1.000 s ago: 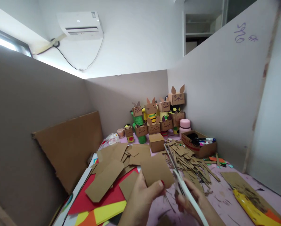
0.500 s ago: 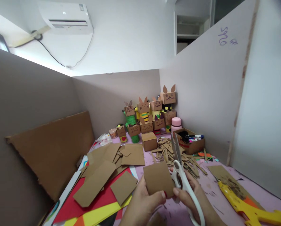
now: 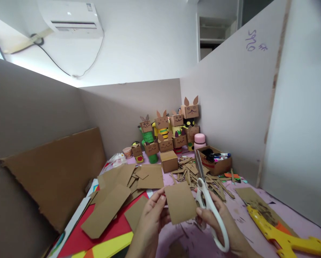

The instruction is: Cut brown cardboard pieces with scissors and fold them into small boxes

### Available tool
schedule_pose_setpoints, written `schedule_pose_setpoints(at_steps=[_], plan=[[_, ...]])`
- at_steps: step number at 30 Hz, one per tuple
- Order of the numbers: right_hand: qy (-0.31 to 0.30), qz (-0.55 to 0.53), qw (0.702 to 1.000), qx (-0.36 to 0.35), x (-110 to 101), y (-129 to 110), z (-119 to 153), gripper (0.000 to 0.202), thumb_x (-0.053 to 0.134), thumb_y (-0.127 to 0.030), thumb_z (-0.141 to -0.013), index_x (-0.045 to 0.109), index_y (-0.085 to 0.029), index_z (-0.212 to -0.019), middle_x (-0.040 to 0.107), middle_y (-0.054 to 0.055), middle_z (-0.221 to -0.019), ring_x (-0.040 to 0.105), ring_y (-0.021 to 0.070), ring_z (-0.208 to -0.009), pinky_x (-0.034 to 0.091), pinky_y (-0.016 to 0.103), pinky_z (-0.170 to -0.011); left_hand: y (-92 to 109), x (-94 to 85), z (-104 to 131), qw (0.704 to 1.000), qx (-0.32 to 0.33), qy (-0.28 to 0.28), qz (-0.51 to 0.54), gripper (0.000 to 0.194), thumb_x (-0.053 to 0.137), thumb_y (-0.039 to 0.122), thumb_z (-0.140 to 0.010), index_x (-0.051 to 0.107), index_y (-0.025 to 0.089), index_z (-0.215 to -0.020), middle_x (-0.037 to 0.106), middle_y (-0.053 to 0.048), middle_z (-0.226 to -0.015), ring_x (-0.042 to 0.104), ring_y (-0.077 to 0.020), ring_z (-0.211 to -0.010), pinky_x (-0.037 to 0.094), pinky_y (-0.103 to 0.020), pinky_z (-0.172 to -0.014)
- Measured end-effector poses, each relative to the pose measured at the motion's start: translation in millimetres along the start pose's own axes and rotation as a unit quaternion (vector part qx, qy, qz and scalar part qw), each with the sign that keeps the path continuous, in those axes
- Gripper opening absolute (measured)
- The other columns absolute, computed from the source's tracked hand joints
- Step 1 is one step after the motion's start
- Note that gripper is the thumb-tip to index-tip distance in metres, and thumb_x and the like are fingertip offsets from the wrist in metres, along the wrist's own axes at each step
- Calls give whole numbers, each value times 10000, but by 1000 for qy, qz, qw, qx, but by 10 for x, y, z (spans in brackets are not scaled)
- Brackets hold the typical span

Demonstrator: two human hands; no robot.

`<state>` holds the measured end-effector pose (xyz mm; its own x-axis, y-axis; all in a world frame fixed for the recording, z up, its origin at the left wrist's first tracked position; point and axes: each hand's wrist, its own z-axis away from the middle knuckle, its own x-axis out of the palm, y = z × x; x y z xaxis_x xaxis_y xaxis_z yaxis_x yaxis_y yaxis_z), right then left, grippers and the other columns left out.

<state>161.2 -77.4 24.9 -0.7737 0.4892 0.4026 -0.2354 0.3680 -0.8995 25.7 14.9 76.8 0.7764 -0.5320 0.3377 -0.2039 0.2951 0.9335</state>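
Observation:
A square piece of cardboard (image 3: pixel 181 203) is pinched along its left edge by my left hand (image 3: pixel 156 211), thumb in front and fingers behind. My right hand (image 3: pixel 219 215) grips white-handled scissors (image 3: pixel 211 206), whose blades point up and away from me, close together. The right edge of the cardboard piece lies against the scissor handle and my right fingertips. Below my left hand lies another cut cardboard square (image 3: pixel 136 211), partly covered by that hand. Beyond the scissors is a heap of narrow cardboard strips (image 3: pixel 188 171).
Cardboard sheets (image 3: pixel 106 211) lie on red and yellow paper at left. Several box-headed animal figures (image 3: pixel 165 143) stand at the back beside a plain cardboard box (image 3: pixel 169 161). A box of markers (image 3: pixel 216 163) and a yellow glue gun (image 3: pixel 273 229) are to the right. Partitions surround the table.
My left hand has shifted from the cardboard piece's lower edge to its left edge. The piece has turned slightly. The scissors stay in my right hand.

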Motion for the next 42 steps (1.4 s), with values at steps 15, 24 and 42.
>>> schedule_pose_setpoints(at_steps=[15, 24, 42], plan=[[67, 31, 993, 91, -54, 389, -246, 398, 665, -225, -560, 503, -164, -918, 564, -100, -430, 496, 88, -319, 352, 170, -312, -675, -302, -493, 999, 16, 38, 23, 499, 790, 316, -557, 517, 192, -956, 693, -3, -570, 664, -193, -523, 451, -241, -467], [79, 17, 991, 103, -45, 369, -225, 349, 660, -234, -579, 479, -175, -871, 578, -97, -430, 498, 66, -329, 364, 146, -335, -679, -347, -473, 997, 52, 64, 15, 370, 736, 258, -642, 512, 178, -926, 690, 3, -589, 657, -165, -506, 449, -215, -442], [70, 20, 988, 134, -68, 463, -248, 419, 684, -271, -571, 471, -180, -920, 573, -104, -389, 477, 68, -298, 363, 149, -301, -636, -435, -553, 990, 91, 86, 58, 493, 793, 259, -528, 499, 184, -917, 727, -31, -656, 696, -212, -633, 514, -286, -587]])
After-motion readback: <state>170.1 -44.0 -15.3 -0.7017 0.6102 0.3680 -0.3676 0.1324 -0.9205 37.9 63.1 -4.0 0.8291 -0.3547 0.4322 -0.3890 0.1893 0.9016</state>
